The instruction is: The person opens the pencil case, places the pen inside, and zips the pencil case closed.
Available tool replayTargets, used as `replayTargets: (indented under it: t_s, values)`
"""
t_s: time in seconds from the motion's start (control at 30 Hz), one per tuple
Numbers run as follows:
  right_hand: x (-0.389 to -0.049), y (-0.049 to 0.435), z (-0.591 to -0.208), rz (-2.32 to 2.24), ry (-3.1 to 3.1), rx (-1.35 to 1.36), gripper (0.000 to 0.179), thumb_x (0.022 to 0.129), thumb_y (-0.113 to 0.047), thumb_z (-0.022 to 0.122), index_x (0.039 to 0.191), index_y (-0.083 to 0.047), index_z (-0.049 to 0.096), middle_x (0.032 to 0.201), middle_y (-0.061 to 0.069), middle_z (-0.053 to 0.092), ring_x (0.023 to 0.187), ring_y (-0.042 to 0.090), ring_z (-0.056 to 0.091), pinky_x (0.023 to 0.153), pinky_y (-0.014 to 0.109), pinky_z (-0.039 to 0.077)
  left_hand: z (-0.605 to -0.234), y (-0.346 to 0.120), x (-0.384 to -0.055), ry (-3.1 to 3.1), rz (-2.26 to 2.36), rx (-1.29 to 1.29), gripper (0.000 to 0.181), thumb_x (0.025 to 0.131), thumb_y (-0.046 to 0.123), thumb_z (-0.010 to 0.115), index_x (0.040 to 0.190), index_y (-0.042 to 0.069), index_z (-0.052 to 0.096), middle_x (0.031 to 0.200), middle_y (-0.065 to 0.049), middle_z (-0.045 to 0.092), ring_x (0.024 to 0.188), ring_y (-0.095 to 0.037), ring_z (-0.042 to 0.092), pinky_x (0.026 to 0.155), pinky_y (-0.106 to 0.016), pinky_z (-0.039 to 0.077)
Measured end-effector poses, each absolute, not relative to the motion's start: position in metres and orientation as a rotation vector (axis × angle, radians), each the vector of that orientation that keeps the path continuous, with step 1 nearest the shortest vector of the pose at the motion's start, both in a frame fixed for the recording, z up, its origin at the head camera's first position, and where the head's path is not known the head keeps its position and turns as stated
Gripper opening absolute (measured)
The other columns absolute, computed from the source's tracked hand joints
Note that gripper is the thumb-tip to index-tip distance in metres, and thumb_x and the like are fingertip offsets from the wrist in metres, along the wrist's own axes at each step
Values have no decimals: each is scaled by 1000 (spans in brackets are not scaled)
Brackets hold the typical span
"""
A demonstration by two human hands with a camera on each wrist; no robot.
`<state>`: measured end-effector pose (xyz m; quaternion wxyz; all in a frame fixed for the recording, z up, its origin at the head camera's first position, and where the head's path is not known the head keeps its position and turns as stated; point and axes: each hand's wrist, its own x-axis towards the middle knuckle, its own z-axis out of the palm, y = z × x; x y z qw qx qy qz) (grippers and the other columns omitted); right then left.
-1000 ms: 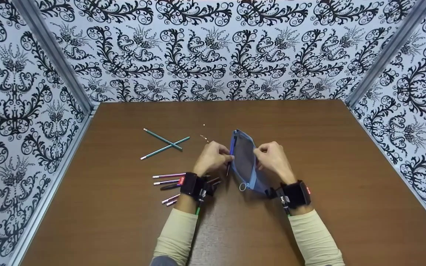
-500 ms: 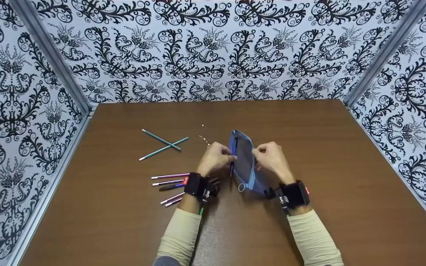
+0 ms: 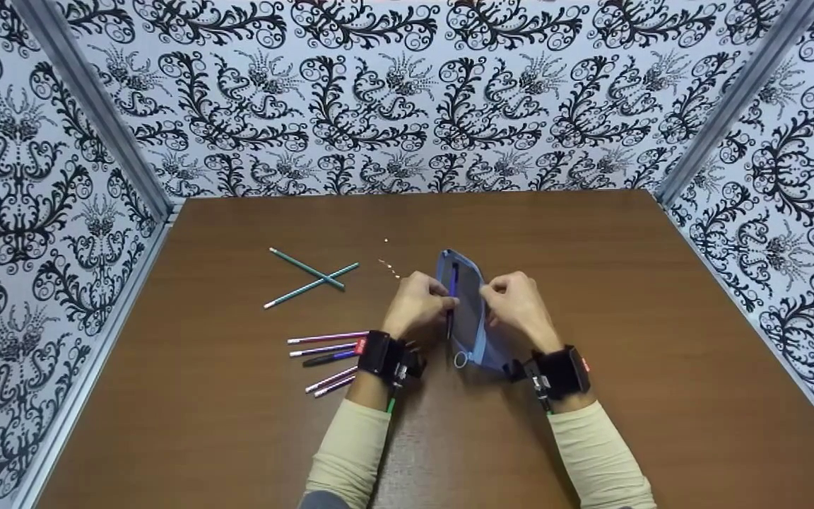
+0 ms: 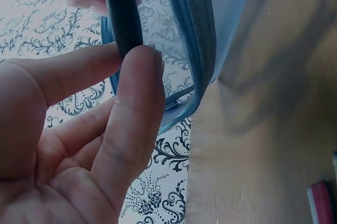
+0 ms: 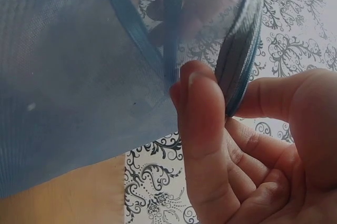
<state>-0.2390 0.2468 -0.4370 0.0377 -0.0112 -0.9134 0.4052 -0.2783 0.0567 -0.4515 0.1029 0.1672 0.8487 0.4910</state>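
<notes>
Pen [image 4: 123, 16] partly behind left hand [image 3: 415, 305]

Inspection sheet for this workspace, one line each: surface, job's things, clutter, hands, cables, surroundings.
Surface: brown table, with small pale specks beyond the left hand.
Job's things: blue mesh pouch, unzipped; blue-and-black pen at its mouth, insertion depth unclear.
Clutter: two crossed teal pencils; at least four other pencils and a second pen, partly hidden by the left forearm.
Hands: left pinches the pen; right hand pinches the pouch's rim.
Cables: thin green lead near the left wrist camera; ends hidden.
Surroundings: black-and-white patterned walls, grey corner posts.
</notes>
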Motion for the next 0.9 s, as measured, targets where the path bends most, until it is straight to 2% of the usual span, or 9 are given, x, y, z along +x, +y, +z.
replayTargets:
  t_s: [0.23, 0.63, 0.9]
  values:
    - [-239, 247, -438, 1227, -2814, -39, 26, 93, -18, 58, 82, -3, 76, 58, 3, 66, 47, 16, 64, 44, 26, 51, -452, 57, -278, 2543, 1426, 439, 12, 83, 18, 78, 84, 6, 80, 73, -2, 70, 67, -18, 66, 57, -23, 51]
    - [-238, 245, -436, 1256, -2813, -48, 24, 93, -18, 58, 84, -5, 76, 60, 4, 67, 48, 17, 65, 46, 29, 53, -454, 58, -277, 2494, 1472, 382, 12, 83, 16, 79, 83, 4, 79, 73, -8, 72, 75, -33, 72, 55, -25, 54]
    - [-238, 245, -437, 1232, -2809, -29, 25, 92, -17, 58, 81, -4, 76, 58, 3, 66, 45, 16, 63, 45, 27, 53, -455, 59, -276, 2499, 1452, 369, 13, 84, 17, 79, 85, 5, 78, 74, -5, 73, 66, -22, 72, 59, -27, 57]
